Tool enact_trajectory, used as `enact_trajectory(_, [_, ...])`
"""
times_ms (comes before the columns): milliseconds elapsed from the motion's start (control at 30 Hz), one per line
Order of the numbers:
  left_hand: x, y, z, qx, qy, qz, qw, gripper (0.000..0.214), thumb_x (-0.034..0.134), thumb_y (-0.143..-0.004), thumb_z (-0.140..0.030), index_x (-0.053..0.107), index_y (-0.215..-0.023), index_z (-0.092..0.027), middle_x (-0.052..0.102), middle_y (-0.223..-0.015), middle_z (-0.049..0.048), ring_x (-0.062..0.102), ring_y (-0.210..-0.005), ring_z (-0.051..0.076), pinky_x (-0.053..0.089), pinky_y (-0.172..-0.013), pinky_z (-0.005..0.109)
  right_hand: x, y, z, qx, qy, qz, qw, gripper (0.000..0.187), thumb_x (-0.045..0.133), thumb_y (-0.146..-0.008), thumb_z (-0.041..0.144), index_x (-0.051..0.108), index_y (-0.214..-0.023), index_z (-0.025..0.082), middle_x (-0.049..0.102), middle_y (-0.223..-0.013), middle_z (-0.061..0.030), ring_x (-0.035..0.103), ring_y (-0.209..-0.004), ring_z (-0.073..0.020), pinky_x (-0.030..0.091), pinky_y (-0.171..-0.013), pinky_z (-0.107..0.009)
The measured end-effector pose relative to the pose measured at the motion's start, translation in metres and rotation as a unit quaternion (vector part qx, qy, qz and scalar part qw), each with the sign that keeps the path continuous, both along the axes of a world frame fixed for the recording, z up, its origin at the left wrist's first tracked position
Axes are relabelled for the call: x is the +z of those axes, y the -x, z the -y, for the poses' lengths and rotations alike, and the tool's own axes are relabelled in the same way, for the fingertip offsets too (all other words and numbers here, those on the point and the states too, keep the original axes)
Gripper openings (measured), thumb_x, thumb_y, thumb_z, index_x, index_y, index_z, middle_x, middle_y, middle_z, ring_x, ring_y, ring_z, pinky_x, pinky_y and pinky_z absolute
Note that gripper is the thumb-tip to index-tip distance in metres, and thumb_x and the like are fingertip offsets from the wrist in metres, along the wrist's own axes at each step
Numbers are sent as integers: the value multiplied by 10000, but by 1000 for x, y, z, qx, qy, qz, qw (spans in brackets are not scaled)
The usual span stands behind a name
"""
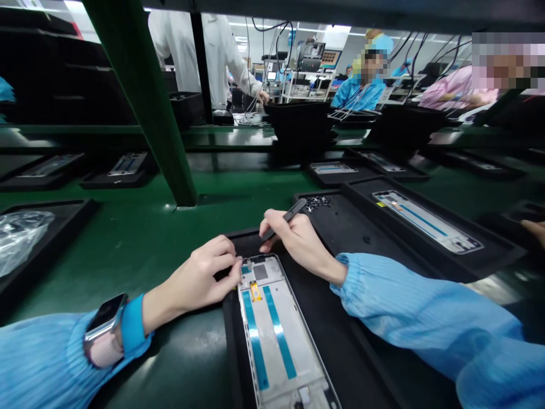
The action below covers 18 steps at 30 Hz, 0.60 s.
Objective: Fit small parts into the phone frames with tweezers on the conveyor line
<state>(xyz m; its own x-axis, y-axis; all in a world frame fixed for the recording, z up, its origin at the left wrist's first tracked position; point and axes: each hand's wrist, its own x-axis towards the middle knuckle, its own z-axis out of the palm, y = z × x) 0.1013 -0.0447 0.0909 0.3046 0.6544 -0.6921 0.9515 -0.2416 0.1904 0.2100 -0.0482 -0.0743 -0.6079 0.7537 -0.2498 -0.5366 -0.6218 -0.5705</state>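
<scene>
While the right hand (296, 238) clenches a slim black hand tool (287, 215) just above the work, the nearer left hand (198, 278) pinches the top corner of a silver-rimmed white phone frame (276, 335), its long axis running toward the person, inside a black rectangular tray (344, 363) on a green assembly bench (128, 227); a blue-smocked co-worker (361, 91) sits beyond.

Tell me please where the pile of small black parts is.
In the head view, the pile lies on the black tray, just beyond the dark tool in the right hand, left of a phone frame.
</scene>
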Motion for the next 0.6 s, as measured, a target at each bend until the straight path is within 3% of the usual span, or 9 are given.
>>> enact_trajectory(100, [-3, 4, 1, 65, -25, 17, 997, 265, 477, -841, -128, 592, -602, -127, 565, -674, 46, 540, -647, 119, 459, -585, 231, 1, 1, 1, 0, -52, -46, 998, 252, 575, -811, 395, 565, -804, 143, 628, -750, -24, 659, -708, -151, 510, -614, -219])
enact_trajectory(167, [-4, 6, 2, 81, -33, 22, 996, 267, 487, -834, -129, 581, -584, -127, 567, -651, 38, 537, -618, 111, 449, -573, 225, 1, 3, 2, -2, -64, -56, 996, 194, 603, -793, 334, 547, -828, 152, 630, -744, -19, 662, -710, -156, 526, -635, -239])
enact_trajectory(600, [-5, 8, 4, 105, -38, 22, 993, 294, 488, -829, -134, 569, -547, -110, 545, -613, 46, 517, -588, 112, 429, -553, 229, 5, 2, 5, -9, -123, -37, 992, 85, 551, -820, 212, 508, -768, 160, 606, -668, 1, 656, -601, -140, 513, -542, -213])
